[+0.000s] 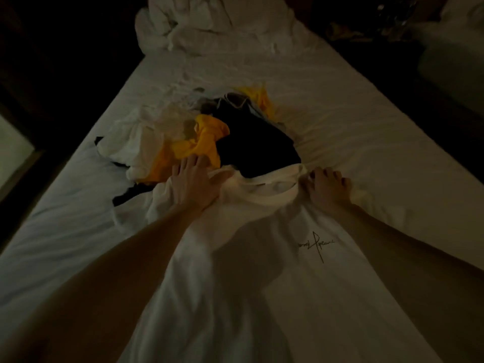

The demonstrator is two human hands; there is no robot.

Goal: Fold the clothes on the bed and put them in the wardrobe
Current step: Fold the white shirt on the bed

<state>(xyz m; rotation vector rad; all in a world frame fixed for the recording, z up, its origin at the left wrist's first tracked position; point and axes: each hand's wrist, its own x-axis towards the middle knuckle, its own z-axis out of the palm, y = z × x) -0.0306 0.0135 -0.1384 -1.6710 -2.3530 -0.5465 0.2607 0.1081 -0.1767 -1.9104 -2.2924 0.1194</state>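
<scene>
A white T-shirt (262,231) with a small black signature print lies spread towards me on the bed (353,132), its collar at the far end. My left hand (192,183) grips the shirt's left shoulder, thumb hooked under the fabric. At the right shoulder, beside the collar, my right hand (326,187) pinches the cloth. Just beyond the collar sits a pile of clothes: a yellow garment (199,142), a black garment (256,145) and a white garment (131,142).
A crumpled white duvet (209,24) is bunched at the head of the bed. Dark floor flanks the bed on both sides. A second bed or pale furniture (455,61) stands at the far right. The room is dim.
</scene>
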